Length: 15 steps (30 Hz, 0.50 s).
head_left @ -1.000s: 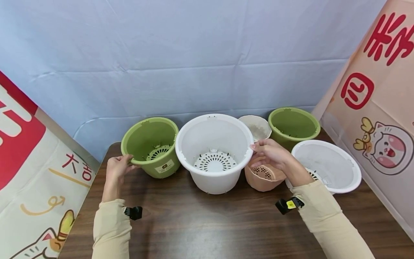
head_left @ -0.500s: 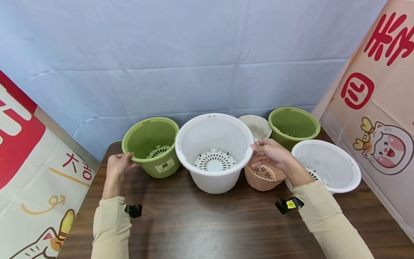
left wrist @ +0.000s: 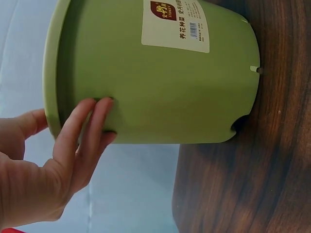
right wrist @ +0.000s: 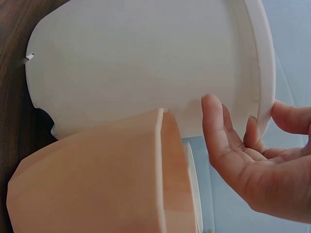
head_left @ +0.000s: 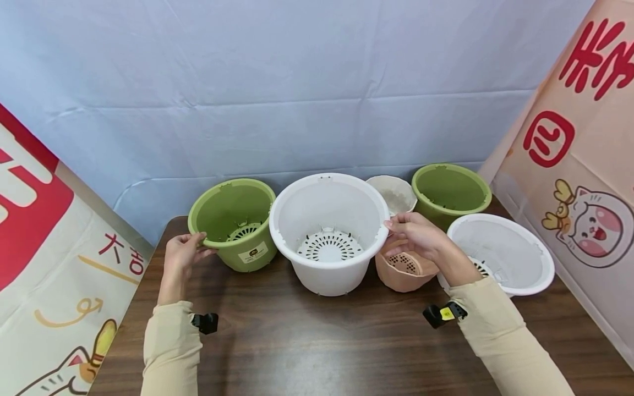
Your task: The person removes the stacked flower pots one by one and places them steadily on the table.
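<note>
At the left of the head view, my left hand (head_left: 179, 257) pinches the near left rim of a green flowerpot (head_left: 220, 217) with a slotted bottom and a label. In the left wrist view, the thumb is at the rim and the fingers (left wrist: 95, 121) lie against the outer wall. My right hand (head_left: 418, 234) pinches the right rim of a large white flowerpot (head_left: 329, 278), which stands beside the green one. In the right wrist view, the thumb is at the white rim, with the fingers (right wrist: 214, 121) beneath it. The white rim hides part of the green pot's right edge.
Under my right hand stands a faceted peach pot (head_left: 403, 279). A cream pot (head_left: 393, 192), a second green pot (head_left: 448, 190) and a second white pot (head_left: 500, 247) stand at the right. Pale cloth (head_left: 317, 82) hangs behind the brown wooden table (head_left: 317, 341).
The left green flowerpot has shifted very slightly right, with my left hand still at its rim. My right hand and the white flowerpot show no clear movement.
</note>
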Each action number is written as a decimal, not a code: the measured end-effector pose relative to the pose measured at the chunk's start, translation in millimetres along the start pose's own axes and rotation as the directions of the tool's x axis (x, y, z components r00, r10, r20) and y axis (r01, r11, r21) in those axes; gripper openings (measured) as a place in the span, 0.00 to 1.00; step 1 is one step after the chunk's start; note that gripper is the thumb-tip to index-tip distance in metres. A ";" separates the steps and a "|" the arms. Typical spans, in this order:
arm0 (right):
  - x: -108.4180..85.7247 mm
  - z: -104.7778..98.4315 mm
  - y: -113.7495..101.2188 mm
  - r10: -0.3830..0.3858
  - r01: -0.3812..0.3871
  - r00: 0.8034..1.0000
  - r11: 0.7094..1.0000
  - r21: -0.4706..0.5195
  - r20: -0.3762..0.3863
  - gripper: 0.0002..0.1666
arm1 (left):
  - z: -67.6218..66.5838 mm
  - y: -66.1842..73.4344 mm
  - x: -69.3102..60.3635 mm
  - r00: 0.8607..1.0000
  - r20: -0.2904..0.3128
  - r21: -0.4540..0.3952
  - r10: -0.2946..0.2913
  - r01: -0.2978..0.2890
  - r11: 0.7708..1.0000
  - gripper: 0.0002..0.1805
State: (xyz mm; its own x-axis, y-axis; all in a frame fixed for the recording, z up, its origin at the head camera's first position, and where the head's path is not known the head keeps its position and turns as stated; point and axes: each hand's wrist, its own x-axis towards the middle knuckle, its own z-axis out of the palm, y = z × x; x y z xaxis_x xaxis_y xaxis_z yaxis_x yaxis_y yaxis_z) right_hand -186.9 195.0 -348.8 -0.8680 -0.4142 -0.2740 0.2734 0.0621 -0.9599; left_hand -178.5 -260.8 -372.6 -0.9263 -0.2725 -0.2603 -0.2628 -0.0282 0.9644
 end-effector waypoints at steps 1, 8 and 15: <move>-0.2 0.1 0.1 0.000 0.000 1.000 1.000 0.000 -0.002 0.08 | 0.5 -0.1 -0.3 1.000 0.000 -0.005 0.001 -0.001 1.000 0.09; -1.3 1.4 0.9 -0.018 0.018 1.000 1.000 -0.002 -0.020 0.10 | 5.0 -1.5 -2.2 1.000 -0.024 -0.022 0.015 -0.016 1.000 0.08; -1.2 3.2 4.7 -0.043 0.043 0.998 0.999 -0.011 -0.045 0.10 | 7.0 -3.0 -4.1 1.000 -0.027 0.005 -0.011 0.011 1.000 0.27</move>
State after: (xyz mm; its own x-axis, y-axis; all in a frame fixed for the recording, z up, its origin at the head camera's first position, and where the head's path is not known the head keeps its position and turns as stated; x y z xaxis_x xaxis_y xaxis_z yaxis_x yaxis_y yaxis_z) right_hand -183.2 192.9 -352.8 -0.8967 -0.3755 -0.2345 0.2312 0.0544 -0.9714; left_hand -175.8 -252.9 -374.7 -0.9159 -0.2976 -0.2692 -0.2741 -0.0261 0.9613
